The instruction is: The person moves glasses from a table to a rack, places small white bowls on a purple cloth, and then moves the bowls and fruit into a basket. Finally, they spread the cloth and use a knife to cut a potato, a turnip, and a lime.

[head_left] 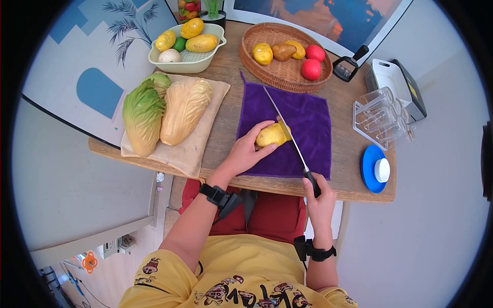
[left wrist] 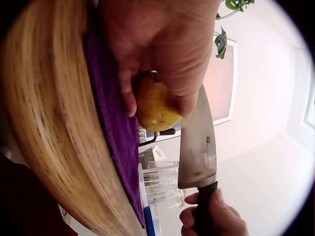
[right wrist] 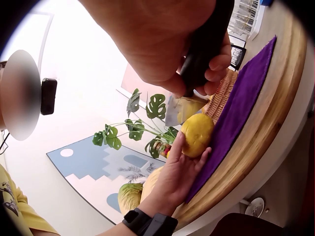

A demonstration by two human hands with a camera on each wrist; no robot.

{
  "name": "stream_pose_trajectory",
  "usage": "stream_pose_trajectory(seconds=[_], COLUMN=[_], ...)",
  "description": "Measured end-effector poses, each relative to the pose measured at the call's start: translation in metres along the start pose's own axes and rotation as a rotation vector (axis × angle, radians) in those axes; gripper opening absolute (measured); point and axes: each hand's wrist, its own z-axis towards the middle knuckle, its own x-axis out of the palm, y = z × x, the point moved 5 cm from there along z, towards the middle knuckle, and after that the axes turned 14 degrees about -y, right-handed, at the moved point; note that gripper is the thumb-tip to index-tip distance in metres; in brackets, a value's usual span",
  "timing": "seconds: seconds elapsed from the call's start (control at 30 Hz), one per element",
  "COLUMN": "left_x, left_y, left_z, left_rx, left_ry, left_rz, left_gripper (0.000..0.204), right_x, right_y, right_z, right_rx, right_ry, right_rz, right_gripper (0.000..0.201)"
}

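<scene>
L hand [head_left: 245, 153] grips the lumpy yellow oval veg [head_left: 273, 135], thumb on near side, fingers curved round far side, opened approx its width. Veg's on or just over the square purple cloth [head_left: 311, 110], nr the middle of tabletop's near edge; can't tell if its underside touches. R hand [head_left: 321, 200] is closed w/ fingers & thumb wrapped round the black handle of the broad steel kitchen knife [head_left: 299, 152], at tabletop's near edge. Blade slants away to the L, flat side by veg's R end, tip nr cloth's far edge; can't tell if it's cut in.

On the wooden tabletop [head_left: 221, 120], L side: beige cushion-like mat [head_left: 208, 123] w/ green-topped leafy cabbage [head_left: 142, 115] & pale yellow cabbage [head_left: 185, 110]. Far L corner: pale green plastic basket [head_left: 197, 65] w/ yellow, green & whitish produce. Far edge, mid: round brown wicker tray [head_left: 285, 77] w/ yellow & brown produce + 2 red round ones. Far R: black-handled gadget [head_left: 349, 65] & white container [head_left: 385, 72]. R edge: clear glasses [head_left: 385, 110] on white rack. Near R corner: blue plate [head_left: 368, 167] w/ small white dishes stacked on it.
</scene>
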Motion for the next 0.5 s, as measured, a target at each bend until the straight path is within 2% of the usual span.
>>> stream_pose_trajectory(seconds=[0.17, 0.27, 0.33, 0.4, 0.5], left_x=[0.001, 0.002, 0.001, 0.001, 0.001], left_y=[0.001, 0.002, 0.002, -0.001, -0.003], left_z=[0.0, -0.001, -0.001, -0.001, -0.001], left_rx=[-0.009, 0.002, 0.034, -0.022, -0.007], left_ry=[0.01, 0.023, 0.007, 0.025, 0.019], left_rz=[-0.02, -0.003, -0.008, 0.001, 0.018], left_gripper=[0.06, 0.061, 0.061, 0.061, 0.061], right_x=[-0.001, 0.001, 0.002, 0.003, 0.001], right_y=[0.012, 0.009, 0.002, -0.001, -0.004], right_z=[-0.003, -0.004, -0.001, 0.002, 0.003], right_rx=[0.006, -0.027, 0.017, 0.041, 0.035], right_ry=[0.088, 0.05, -0.011, -0.018, -0.024], right_rz=[-0.005, 0.028, 0.088, 0.073, 0.042], right_gripper=[0.027, 0.027, 0.027, 0.027, 0.026])
